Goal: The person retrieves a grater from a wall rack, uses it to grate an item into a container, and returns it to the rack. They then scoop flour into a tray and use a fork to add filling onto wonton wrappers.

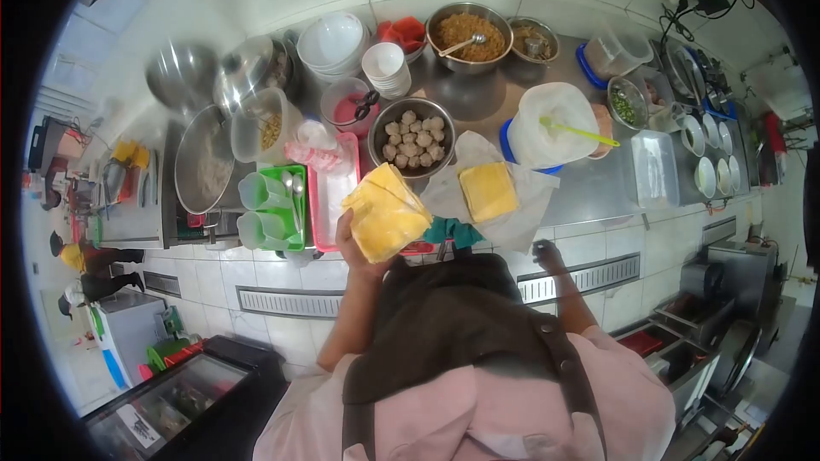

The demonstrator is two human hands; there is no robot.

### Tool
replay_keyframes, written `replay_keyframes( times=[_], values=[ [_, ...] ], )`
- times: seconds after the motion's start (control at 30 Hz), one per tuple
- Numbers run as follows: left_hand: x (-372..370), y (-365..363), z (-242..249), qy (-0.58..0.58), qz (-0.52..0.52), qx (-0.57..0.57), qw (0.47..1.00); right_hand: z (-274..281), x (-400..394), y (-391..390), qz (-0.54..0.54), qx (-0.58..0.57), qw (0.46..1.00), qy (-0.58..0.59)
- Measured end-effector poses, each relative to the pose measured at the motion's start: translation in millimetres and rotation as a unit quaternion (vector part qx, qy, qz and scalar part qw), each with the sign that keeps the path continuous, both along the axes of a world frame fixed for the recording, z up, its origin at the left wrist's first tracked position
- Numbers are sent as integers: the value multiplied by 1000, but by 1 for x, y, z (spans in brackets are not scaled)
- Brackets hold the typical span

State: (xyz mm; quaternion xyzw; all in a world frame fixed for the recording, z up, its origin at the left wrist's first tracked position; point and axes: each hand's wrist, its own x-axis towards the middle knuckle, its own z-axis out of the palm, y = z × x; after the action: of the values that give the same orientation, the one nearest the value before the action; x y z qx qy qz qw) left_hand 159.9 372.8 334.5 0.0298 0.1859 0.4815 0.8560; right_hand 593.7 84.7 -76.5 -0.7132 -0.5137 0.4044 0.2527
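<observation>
My left hand (363,261) is closed on a stack of square yellow wonton wrappers (389,215), lifted in front of the counter edge. Another stack of yellow wrappers (489,190) lies on crumpled white paper (533,205) just to the right. Behind the two stacks sits a steel bowl (377,150) of round meatballs (415,138). My right hand (548,256) hangs near the counter edge, right of the paper, with its fingers slightly apart and nothing visible in them. A green cloth (453,231) lies at the counter edge between the stacks.
A pink tray (323,213) and a green tray (298,235) with cups stand left. A white tub (547,141) with a green-handled utensil is right. Behind are bowls of brown filling (470,30), white bowls (329,41) and scissors (366,106). Small white bowls (705,177) stand far right.
</observation>
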Motion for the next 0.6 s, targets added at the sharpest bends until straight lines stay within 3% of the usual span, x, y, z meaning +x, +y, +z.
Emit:
replay_keyframes(
  times=[0.03,0.17,0.23,0.3,0.37,0.43,0.5,0.57,0.6],
  values=[
    [4,0,0,1,2,1,1000,85,-21,39,44,22,995,-85],
    [1,-6,-1,-6,-16,-16,1000,127,-49,88,133,-55,977,-156],
    [-2,-3,-7,-2,-18,-9,1000,146,-62,93,227,-193,942,-155],
    [-7,-7,-16,11,-41,-41,998,223,-98,110,267,-257,918,-143],
    [-11,-15,-25,25,-44,-55,997,312,-134,149,415,-330,825,-195],
    [-5,-22,-23,51,-52,-73,995,380,-162,176,397,-160,885,-181],
    [2,-28,-25,48,-66,-63,995,434,-189,215,301,-95,948,-44],
    [6,-33,-28,21,-86,-75,993,430,-215,230,232,231,944,39],
    [6,-35,-31,19,-87,-73,993,433,-220,236,232,233,944,37]
  ],
)
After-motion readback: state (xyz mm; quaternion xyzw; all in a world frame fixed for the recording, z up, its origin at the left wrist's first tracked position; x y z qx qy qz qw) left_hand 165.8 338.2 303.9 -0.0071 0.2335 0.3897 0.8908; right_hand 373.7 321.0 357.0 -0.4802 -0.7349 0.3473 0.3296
